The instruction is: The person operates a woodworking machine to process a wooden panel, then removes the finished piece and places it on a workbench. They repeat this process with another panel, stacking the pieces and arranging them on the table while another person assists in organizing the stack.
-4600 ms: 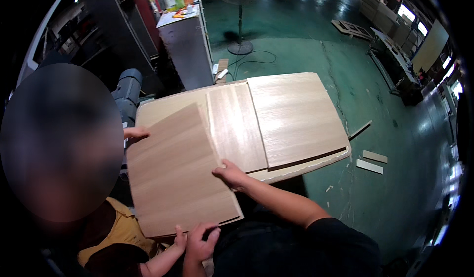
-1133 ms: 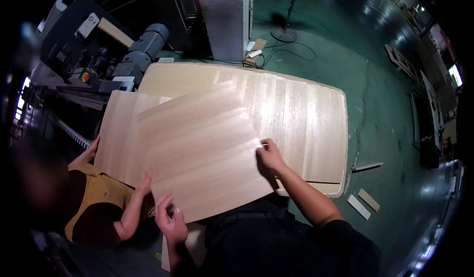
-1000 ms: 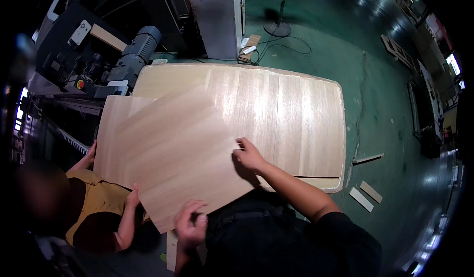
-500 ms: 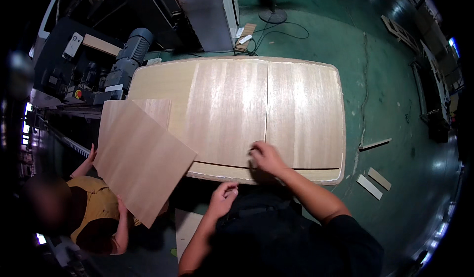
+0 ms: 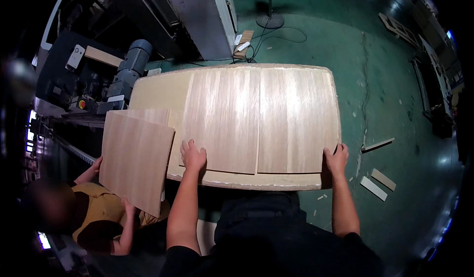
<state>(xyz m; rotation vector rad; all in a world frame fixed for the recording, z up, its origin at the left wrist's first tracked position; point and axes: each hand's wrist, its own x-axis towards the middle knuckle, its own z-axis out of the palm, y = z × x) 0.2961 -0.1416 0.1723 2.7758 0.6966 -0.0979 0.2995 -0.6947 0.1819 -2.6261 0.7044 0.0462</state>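
Note:
Two wood-grain panels lie side by side on a larger pale board with rounded corners: the left panel and the right panel, a thin seam between them. My left hand rests on the near left corner of the left panel, fingers spread and holding nothing. At the near right corner of the right panel is my right hand, thumb and fingers apart, touching the edge. The pale board shows bare at its left end and along its near rim.
A co-worker in a yellow and dark top holds another wood-grain panel at the left. Beyond stand a grey motor and a grey cabinet. A cable and wood offcuts lie on the green floor.
My hands have moved apart, the left onto the left panel's corner, the right out to the right edge. The dark gap near the front is no longer visible. The co-worker's panel has turned more upright.

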